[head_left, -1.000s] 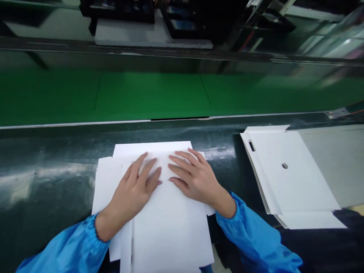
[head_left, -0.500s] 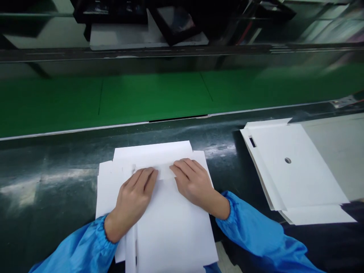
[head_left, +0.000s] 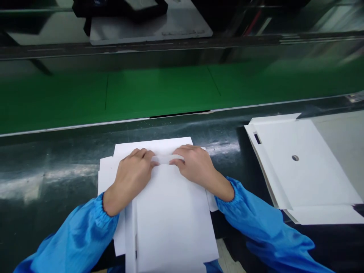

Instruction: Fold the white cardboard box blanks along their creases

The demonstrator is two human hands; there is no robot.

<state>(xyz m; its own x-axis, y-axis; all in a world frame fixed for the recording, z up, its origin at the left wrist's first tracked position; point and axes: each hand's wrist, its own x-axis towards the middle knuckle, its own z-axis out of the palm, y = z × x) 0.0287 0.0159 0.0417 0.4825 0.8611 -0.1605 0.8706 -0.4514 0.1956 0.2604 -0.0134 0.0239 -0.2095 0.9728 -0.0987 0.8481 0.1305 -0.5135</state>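
Note:
In front of me lies a white die-cut cardboard sheet (head_left: pixel 173 216) on top of other white sheet edges, with a narrow upright fold along its left side. My left hand (head_left: pixel 132 174) pinches the left end of a narrow white flap (head_left: pixel 164 159) at the sheet's far end. The flap's right end is held between thumb and fingers of my right hand (head_left: pixel 196 165). Both hands are closed, a small gap apart, and the flap shows as a raised band between them. My fingers hide its two ends.
To the right rests a stack of white cardboard blanks (head_left: pixel 315 167) with a round hole and a rectangular slot. The dark worktop (head_left: pixel 57 167) borders a green belt (head_left: pixel 159 91). Beyond that, a shelf with a grey board (head_left: pixel 182 26) holds dark items.
Both hands have shifted slightly away from me and pinch the flap more tightly. The flap, flatter before, now stands folded up. The view has tilted a little.

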